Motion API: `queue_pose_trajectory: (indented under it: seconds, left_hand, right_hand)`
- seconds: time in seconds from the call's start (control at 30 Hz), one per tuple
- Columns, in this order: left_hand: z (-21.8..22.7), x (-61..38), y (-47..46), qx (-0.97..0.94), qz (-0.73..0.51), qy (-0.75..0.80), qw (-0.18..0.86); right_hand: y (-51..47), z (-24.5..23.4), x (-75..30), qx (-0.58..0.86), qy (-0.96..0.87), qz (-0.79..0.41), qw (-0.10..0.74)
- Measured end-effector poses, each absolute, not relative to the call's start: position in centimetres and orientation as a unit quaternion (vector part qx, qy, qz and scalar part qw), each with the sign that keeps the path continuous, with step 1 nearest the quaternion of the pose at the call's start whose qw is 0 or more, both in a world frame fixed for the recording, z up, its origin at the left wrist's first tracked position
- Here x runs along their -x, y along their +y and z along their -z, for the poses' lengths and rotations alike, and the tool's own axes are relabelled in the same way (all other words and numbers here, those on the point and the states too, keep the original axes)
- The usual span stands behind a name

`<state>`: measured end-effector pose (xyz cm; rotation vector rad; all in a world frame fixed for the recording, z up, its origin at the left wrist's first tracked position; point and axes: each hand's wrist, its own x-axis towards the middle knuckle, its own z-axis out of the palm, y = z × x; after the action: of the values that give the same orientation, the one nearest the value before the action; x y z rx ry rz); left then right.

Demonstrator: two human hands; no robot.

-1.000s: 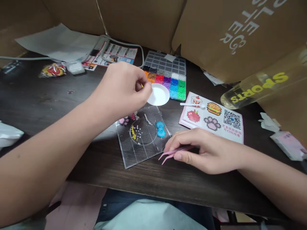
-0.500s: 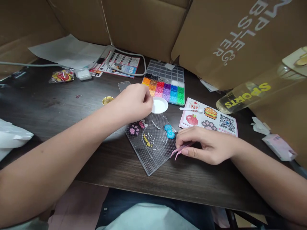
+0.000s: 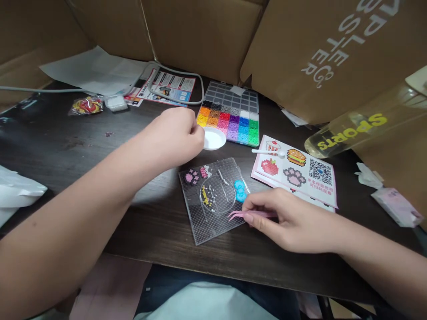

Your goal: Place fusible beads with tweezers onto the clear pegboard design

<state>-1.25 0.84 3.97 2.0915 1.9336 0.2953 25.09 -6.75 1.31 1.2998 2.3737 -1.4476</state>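
My left hand (image 3: 173, 135) is closed, its thumb and fingers on the rim of a small white dish (image 3: 215, 139) that I hold above the far side of the board. What lies in the dish is too pale to make out. In my right hand (image 3: 271, 218) are pink tweezers (image 3: 237, 214), their tips apart over the right edge of a clear pegboard (image 3: 200, 226). The pegboard lies flat and carries a pink paw of beads (image 3: 191, 177), a blue bead shape (image 3: 240, 191), and yellow and white beads (image 3: 207, 198) inside a ring outline.
A sorting box of coloured beads (image 3: 230, 118) stands behind the dish. To the right are a pattern sheet (image 3: 296, 171) with a white spoon (image 3: 267, 152), a clear bottle (image 3: 347, 133) and a tissue pack (image 3: 396, 206). Leaflets (image 3: 173, 89) and a bagged item (image 3: 86, 105) lie at back left.
My left hand and the dish have moved left and slightly away together. The pegboard has turned a little clockwise. My right hand has come slightly nearer, and the tweezer tips have swung left.
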Motion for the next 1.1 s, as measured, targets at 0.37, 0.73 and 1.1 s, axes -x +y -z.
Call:
queue_pose_trajectory:
  seconds: [0.37, 0.73, 1.1]
  left_hand:
    - [-4.5, 2.7, 2.4, -0.734, 0.030, 0.621, 0.275]
    - [-1.8, 0.4, 1.6, -0.740, -0.148, 0.644, 0.126]
    - [-1.6, -0.3, 1.7, -0.742, -0.136, 0.640, 0.148]
  right_hand:
    - [-3.0, -1.3, -24.7, -0.419, 0.775, 0.432, -0.192]
    - [2.0, 3.0, -25.2, -0.294, 0.831, 0.421, -0.212]
    - [2.2, 3.0, -25.2, -0.276, 0.845, 0.407, -0.211]
